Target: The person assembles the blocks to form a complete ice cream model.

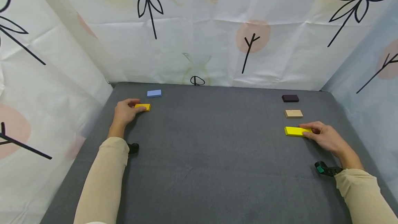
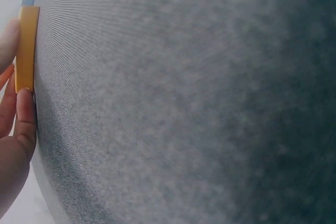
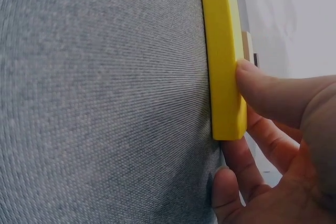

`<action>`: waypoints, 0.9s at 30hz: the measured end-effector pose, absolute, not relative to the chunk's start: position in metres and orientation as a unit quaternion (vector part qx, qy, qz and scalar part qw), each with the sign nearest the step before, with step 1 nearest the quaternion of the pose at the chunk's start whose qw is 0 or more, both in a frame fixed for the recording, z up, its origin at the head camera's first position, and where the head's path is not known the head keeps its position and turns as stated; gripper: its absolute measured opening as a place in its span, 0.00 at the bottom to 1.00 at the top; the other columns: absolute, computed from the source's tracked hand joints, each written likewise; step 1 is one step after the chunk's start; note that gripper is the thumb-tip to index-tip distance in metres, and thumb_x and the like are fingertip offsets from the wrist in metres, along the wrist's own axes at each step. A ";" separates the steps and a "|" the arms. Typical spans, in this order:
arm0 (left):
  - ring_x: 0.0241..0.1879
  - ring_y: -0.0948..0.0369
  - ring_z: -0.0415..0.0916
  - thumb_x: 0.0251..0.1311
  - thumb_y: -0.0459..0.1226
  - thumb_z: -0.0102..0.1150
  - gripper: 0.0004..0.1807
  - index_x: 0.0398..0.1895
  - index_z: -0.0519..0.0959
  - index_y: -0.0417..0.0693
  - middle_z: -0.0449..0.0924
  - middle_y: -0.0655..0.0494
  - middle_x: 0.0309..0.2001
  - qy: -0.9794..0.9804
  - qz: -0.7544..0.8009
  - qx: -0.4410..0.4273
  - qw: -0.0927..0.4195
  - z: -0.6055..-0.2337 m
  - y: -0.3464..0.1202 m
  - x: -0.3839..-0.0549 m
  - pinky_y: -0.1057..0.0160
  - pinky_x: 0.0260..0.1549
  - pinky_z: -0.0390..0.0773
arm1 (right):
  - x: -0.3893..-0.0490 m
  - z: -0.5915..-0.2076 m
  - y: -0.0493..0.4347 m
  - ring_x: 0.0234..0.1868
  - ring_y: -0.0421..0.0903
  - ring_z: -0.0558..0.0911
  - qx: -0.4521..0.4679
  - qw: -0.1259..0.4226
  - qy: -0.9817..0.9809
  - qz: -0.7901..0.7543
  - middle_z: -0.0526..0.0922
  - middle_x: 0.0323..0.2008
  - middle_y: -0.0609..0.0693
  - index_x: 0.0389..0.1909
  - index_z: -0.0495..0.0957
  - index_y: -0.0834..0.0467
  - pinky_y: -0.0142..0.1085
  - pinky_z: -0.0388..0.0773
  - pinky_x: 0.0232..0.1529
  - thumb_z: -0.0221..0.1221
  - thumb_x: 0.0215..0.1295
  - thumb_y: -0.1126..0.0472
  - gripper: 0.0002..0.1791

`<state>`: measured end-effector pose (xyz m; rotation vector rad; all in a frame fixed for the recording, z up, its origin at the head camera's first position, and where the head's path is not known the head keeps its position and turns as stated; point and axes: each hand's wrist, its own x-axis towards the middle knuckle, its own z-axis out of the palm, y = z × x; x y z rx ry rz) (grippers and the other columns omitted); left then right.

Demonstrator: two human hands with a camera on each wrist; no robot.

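On the left of the grey table, my left hand pinches a small orange-yellow block between thumb and fingers. A light blue block lies just behind it. The left wrist view shows fingertips at the sides and near end of the orange block. Over on the right, my right hand grips the right end of a bright yellow block. In the right wrist view the thumb presses one face of this yellow block, its long edge close along the cloth. Beyond it lie a beige block and a dark block.
Grey cloth covers the table. White patterned fabric hangs along the back and both sides. A black wrist device shows beside the left cuff, and a black and green one beside the right cuff.
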<state>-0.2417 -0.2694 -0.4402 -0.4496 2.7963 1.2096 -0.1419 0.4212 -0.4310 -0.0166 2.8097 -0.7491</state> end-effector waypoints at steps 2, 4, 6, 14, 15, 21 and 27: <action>0.65 0.44 0.69 0.65 0.44 0.68 0.29 0.67 0.76 0.43 0.74 0.40 0.68 0.906 0.394 -0.148 0.037 -0.440 -0.269 -0.242 0.43 0.69 0.70 | -0.142 -0.431 0.421 0.46 0.55 0.68 -0.005 0.117 0.959 -0.258 0.72 0.58 0.70 0.68 0.72 0.68 0.40 0.63 0.41 0.53 0.80 0.54 0.26; 0.65 0.44 0.69 0.65 0.45 0.68 0.28 0.66 0.77 0.43 0.74 0.40 0.69 0.906 0.394 -0.149 0.041 -0.440 -0.270 -0.242 0.43 0.69 0.70 | -0.142 -0.431 0.422 0.45 0.54 0.68 -0.004 0.114 0.960 -0.255 0.73 0.57 0.70 0.67 0.72 0.68 0.39 0.63 0.41 0.54 0.79 0.54 0.26; 0.65 0.44 0.69 0.65 0.46 0.69 0.28 0.65 0.79 0.44 0.74 0.40 0.69 0.906 0.393 -0.150 0.043 -0.440 -0.270 -0.242 0.43 0.69 0.70 | -0.142 -0.431 0.422 0.45 0.53 0.68 -0.004 0.117 0.959 -0.256 0.73 0.57 0.70 0.67 0.72 0.68 0.39 0.63 0.41 0.54 0.79 0.53 0.26; 0.66 0.43 0.70 0.65 0.48 0.69 0.28 0.64 0.80 0.44 0.74 0.39 0.68 0.908 0.389 -0.151 0.044 -0.442 -0.269 -0.241 0.42 0.69 0.70 | -0.143 -0.430 0.425 0.46 0.54 0.69 -0.004 0.130 0.957 -0.259 0.73 0.58 0.70 0.68 0.72 0.68 0.38 0.63 0.41 0.54 0.79 0.52 0.27; 0.66 0.43 0.70 0.65 0.48 0.69 0.28 0.64 0.80 0.44 0.74 0.39 0.68 0.908 0.389 -0.151 0.043 -0.442 -0.269 -0.242 0.42 0.68 0.70 | -0.143 -0.430 0.424 0.46 0.54 0.69 -0.005 0.128 0.957 -0.259 0.73 0.58 0.70 0.68 0.72 0.67 0.38 0.63 0.41 0.54 0.79 0.52 0.28; 0.67 0.43 0.69 0.64 0.48 0.69 0.29 0.65 0.79 0.44 0.73 0.38 0.69 0.908 0.387 -0.152 0.051 -0.441 -0.266 -0.244 0.42 0.69 0.70 | -0.146 -0.432 0.420 0.48 0.55 0.69 -0.011 0.134 0.955 -0.266 0.73 0.59 0.69 0.68 0.72 0.66 0.39 0.63 0.43 0.54 0.79 0.50 0.28; 0.68 0.42 0.68 0.62 0.49 0.71 0.31 0.64 0.80 0.42 0.74 0.38 0.69 0.910 0.382 -0.151 0.055 -0.439 -0.263 -0.246 0.42 0.70 0.68 | -0.151 -0.434 0.411 0.48 0.55 0.69 -0.020 0.131 0.955 -0.267 0.73 0.58 0.68 0.67 0.74 0.65 0.40 0.63 0.43 0.55 0.78 0.50 0.27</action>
